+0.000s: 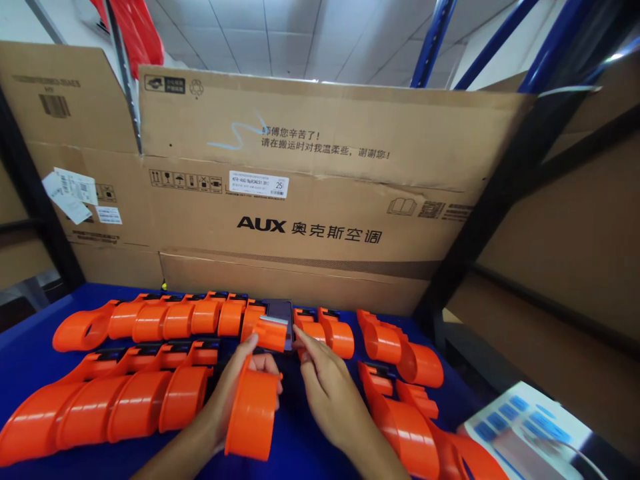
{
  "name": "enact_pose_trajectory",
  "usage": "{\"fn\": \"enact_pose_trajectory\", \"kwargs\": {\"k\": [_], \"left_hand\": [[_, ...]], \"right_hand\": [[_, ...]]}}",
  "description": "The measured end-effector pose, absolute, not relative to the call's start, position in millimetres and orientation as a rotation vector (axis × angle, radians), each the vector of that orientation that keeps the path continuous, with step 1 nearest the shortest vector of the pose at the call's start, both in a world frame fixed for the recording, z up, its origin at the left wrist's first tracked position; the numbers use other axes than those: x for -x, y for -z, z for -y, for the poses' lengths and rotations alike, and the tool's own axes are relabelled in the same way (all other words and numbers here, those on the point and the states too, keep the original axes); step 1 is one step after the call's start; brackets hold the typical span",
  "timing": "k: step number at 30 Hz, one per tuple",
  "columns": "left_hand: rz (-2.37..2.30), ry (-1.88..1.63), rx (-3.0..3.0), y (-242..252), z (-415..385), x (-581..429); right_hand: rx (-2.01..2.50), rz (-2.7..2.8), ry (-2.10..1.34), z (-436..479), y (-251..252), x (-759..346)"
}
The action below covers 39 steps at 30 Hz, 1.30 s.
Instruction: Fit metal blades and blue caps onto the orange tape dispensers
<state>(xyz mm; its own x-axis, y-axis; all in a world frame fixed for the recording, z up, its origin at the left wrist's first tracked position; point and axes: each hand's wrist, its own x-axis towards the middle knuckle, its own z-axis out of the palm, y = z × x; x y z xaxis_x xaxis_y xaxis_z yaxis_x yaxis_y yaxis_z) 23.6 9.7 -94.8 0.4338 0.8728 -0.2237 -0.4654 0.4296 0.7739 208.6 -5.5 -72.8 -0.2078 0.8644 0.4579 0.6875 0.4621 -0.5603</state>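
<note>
In my left hand (233,387) is an orange plastic part (251,413), its wide ring hanging downward and its narrower end pointing up and away. The thumb and fingers wrap round its middle. A small silvery strip (274,320) lies across the top of the narrow end. My right hand (325,380) is just right of the part, its index finger stretched toward the edge of a dark flat piece (281,310) behind it. Whether the right fingertips pinch anything small cannot be made out.
Rows of similar orange parts (140,403) with black pieces lie on the blue surface (300,440) at left, back and right. A white device with blue buttons (530,427) sits at lower right. A printed cardboard panel (320,200) stands behind, beside a black post (475,220).
</note>
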Motion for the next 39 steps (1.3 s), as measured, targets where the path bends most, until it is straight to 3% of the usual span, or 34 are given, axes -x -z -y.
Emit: {"fn": "enact_pose_trajectory", "kwargs": {"k": [7,14,39], "left_hand": [[-0.519,-1.039,-0.58,85,-16,-5],[-0.454,-1.315,-0.391,71,-13,5],[-0.572,-1.121,-0.674,79,-6,-16]], "right_hand": [[1.154,2.471,-0.205,7,76,-187],[1.201,2.543,-0.056,-1,89,-162],[1.409,2.331,0.127,-5,101,-166]]}}
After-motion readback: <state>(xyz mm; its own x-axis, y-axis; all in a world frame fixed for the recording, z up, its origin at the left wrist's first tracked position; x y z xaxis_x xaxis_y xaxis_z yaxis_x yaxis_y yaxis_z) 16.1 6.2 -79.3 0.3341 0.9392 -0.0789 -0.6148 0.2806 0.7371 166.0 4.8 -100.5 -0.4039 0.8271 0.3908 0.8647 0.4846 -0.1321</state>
